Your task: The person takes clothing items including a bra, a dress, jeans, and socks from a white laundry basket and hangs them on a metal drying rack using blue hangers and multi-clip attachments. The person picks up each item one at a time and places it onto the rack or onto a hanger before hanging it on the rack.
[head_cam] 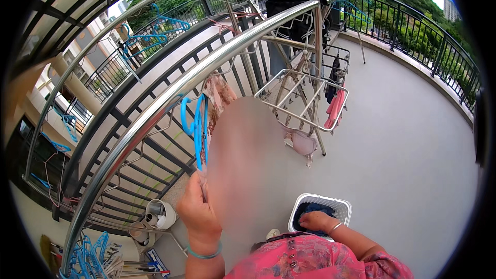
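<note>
My left hand (202, 203), with a green bangle at the wrist, is raised with its fingers closed around the lower end of a blue plastic clothes hanger (198, 131). The hanger stands nearly edge-on, its hook upward, near the steel rail. Just behind it hangs a brown-and-pink patterned garment (219, 93); a large blurred patch hides much of this area. My right hand (318, 221) reaches down into a white plastic laundry basket (346, 204). Its fingers touch dark blue clothes (323, 209) there; whether they grip the cloth is hidden.
A curved steel clothes rail (155, 124) crosses before me, beside a dark metal railing (128, 162). A folding drying rack (302, 97) carries clothes and a bra (304, 143). Blue hangers (91, 255) cluster lower left, near a white bucket (164, 217) and a squeegee (157, 261).
</note>
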The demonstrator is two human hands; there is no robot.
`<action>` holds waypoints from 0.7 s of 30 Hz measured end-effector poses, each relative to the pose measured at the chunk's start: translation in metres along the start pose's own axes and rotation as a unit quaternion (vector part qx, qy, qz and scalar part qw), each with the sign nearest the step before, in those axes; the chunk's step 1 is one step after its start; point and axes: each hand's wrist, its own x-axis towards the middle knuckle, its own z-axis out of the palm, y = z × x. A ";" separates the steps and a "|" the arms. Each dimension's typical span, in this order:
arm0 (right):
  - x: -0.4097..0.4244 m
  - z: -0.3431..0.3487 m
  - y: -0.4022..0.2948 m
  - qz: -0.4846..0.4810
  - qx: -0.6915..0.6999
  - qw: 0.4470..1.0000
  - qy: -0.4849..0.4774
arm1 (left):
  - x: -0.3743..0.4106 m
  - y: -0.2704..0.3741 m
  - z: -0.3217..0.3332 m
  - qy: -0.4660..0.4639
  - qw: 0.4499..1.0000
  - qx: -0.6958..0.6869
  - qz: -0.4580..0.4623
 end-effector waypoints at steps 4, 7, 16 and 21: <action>-0.012 -0.002 -0.002 0.019 -0.005 1.000 -0.002 | -0.012 -0.002 -0.018 0.037 0.999 0.011 -0.013; -0.012 -0.001 0.001 0.027 -0.027 0.999 -0.017 | -0.019 -0.008 -0.029 0.059 0.997 0.020 -0.035; 0.005 -0.015 -0.004 -0.024 -0.092 0.993 -0.065 | -0.013 -0.006 -0.015 -0.021 0.989 -0.011 -0.146; 0.005 -0.034 -0.027 -0.093 -0.048 0.993 -0.061 | -0.013 0.015 -0.034 -0.152 0.967 -0.098 -0.179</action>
